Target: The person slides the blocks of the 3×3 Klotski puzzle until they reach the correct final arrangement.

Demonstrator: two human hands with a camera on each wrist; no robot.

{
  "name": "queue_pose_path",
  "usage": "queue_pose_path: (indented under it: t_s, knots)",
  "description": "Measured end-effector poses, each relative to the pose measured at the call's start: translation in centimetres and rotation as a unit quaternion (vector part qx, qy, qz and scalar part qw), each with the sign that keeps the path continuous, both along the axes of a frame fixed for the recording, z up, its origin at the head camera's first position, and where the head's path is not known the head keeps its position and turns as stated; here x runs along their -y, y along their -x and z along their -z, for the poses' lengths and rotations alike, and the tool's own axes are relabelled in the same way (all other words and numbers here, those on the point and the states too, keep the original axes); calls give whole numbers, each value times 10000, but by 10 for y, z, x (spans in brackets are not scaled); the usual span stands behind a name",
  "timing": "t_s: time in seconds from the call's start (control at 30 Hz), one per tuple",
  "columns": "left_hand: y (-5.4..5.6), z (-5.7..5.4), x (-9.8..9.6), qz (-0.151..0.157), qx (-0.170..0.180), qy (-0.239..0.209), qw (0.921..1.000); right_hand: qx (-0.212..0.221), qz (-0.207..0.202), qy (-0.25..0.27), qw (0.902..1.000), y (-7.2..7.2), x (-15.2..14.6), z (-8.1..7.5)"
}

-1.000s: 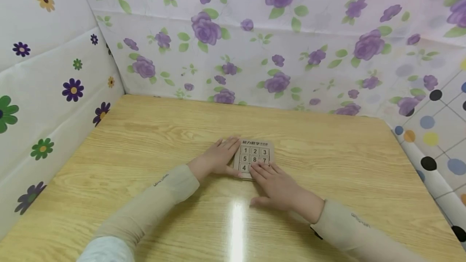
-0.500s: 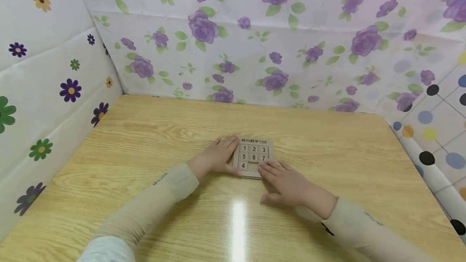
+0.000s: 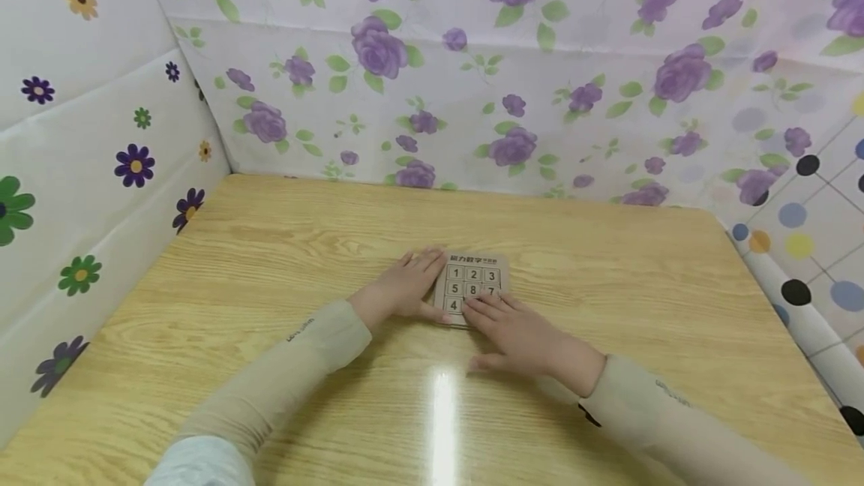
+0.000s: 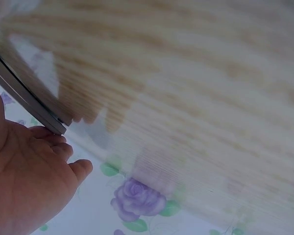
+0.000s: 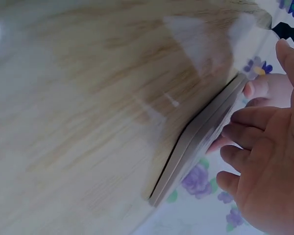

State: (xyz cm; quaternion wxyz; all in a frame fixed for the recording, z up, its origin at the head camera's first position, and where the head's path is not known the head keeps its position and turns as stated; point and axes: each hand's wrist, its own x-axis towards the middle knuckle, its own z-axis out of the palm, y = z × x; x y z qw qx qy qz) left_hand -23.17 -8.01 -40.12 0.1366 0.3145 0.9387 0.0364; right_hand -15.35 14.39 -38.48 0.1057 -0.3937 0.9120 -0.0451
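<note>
A square number slide puzzle (image 3: 472, 260) lies flat on the table, with a line of printed characters along its top. Tiles 1, 2, 3 fill the top row, 5, 8, 7 the middle, and 4 sits at lower left. My left hand (image 3: 403, 288) holds the puzzle's left side, thumb at the lower corner and fingers by the upper one. Extended fingers of my right hand (image 3: 516, 332) rest on the lower right, hiding the rest of the bottom row. In the right wrist view, the puzzle's edge (image 5: 196, 132) stands beside the right hand (image 5: 272, 152).
The wood-grain table (image 3: 324, 238) stretches around both hands, with a bright light reflection in front. A purple-flowered cloth (image 3: 432, 73) hangs behind it. Patterned cloths flank the left side (image 3: 94, 193) and right side (image 3: 810, 268).
My right hand slid right off the bottom middle place, showing a gap there half a second ago, then came back left over it. My left hand stays on the puzzle's left side.
</note>
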Motion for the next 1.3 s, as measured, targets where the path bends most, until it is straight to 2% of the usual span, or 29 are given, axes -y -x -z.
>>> queue_pose_path:
  t_s: [0.27, 0.57, 0.8, 0.9, 1.1, 1.3]
  knots:
    - [2, 3, 0, 2, -69, 54, 10000, 29, -132, -82, 9999, 8, 11, 5]
    - [1, 0, 1, -38, 1, 43, 10000, 198, 75, -115, 9997, 7, -3, -1]
    - [1, 1, -1, -18, 38, 57, 10000, 118, 40, -85, 9999, 7, -8, -4]
    - [2, 3, 0, -4, 41, 102, 9999, 39, -49, -53, 10000, 13, -4, -3]
    - [2, 4, 0, 32, -33, 116, 9999, 213, -79, 96, 9997, 28, 8, -3]
    - [2, 1, 1, 32, 6, 127, 9999, 139, -114, -87, 9998, 31, 14, -2]
